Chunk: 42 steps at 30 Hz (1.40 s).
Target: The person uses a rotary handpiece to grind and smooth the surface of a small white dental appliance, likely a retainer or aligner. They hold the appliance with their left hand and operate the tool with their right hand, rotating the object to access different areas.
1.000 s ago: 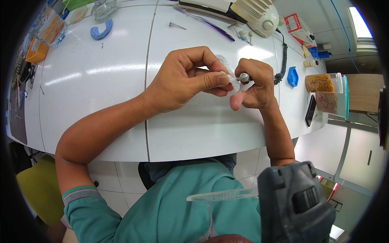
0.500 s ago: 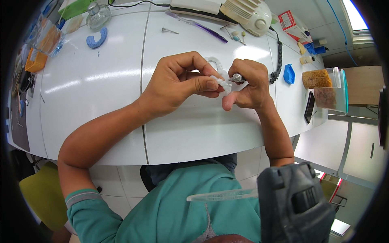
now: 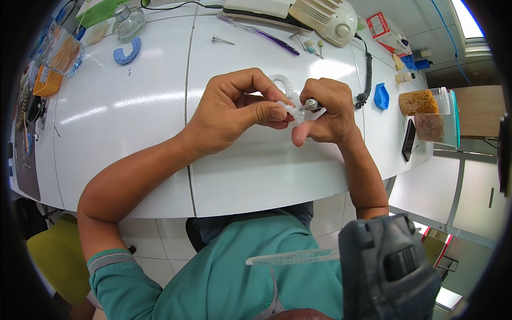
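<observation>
Head view: left hand (image 3: 234,109) pinching small white piece (image 3: 296,114) above worktop (image 3: 122,144). Right hand (image 3: 332,109) wrapped round metal pen-like tool (image 3: 312,104), tip at piece; contact cannot be told. White arch (image 3: 281,79) just beyond. Advisable: light pressure, right thumb braced, left fingertips clear of tip.

White piece (image 3: 296,114) partly covered by left grip (image 3: 234,108), silver tool (image 3: 312,104) mostly hidden in right grip (image 3: 333,113), green box (image 3: 101,12) cropped above

Hands (image 3: 229,106) (image 3: 335,109) slightly farther apart, more white arch (image 3: 295,113) showing between.
</observation>
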{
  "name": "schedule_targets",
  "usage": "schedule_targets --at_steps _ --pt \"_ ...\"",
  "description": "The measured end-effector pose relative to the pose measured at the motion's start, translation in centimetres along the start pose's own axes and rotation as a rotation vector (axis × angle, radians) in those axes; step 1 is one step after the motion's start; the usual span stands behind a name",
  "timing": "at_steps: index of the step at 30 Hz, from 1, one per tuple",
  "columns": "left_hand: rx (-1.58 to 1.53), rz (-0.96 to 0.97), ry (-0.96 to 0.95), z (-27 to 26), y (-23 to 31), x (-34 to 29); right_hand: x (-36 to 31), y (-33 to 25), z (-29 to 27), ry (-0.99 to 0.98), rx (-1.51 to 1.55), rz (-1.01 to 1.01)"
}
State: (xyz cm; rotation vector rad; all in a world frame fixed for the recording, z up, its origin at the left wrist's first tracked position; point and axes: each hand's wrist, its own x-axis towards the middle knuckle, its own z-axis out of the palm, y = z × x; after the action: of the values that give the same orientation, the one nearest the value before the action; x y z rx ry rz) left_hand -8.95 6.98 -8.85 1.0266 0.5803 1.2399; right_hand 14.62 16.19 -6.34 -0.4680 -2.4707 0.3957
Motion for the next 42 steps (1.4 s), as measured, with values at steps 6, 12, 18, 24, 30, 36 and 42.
schedule_targets --at_steps 6,12,18,24,30,36,42 --pt "-0.011 0.004 0.013 0.15 -0.02 -0.02 0.14 -0.16 -0.03 -0.009 0.012 -0.001" --pt "-0.015 -0.016 0.02 0.24 0.18 0.01 0.09 -0.15 0.06 -0.023 0.021 0.008" --pt "-0.043 -0.011 0.013 0.28 0.23 -0.01 0.1 -0.12 0.0 -0.041 0.029 0.012" --pt "-0.036 -0.013 0.011 0.59 0.41 -0.06 -0.02 -0.11 -0.09 -0.054 0.07 0.013" --pt "-0.029 0.0 0.003 0.64 0.53 -0.16 0.11 -0.22 -0.09 -0.062 0.097 -0.001" --pt "-0.035 0.01 -0.007 0.79 0.43 -0.12 0.0 -0.14 -0.08 -0.066 0.117 -0.009" --pt "-0.021 0.027 -0.023 0.78 0.27 -0.21 0.04 -0.12 -0.13 -0.072 0.129 -0.013"
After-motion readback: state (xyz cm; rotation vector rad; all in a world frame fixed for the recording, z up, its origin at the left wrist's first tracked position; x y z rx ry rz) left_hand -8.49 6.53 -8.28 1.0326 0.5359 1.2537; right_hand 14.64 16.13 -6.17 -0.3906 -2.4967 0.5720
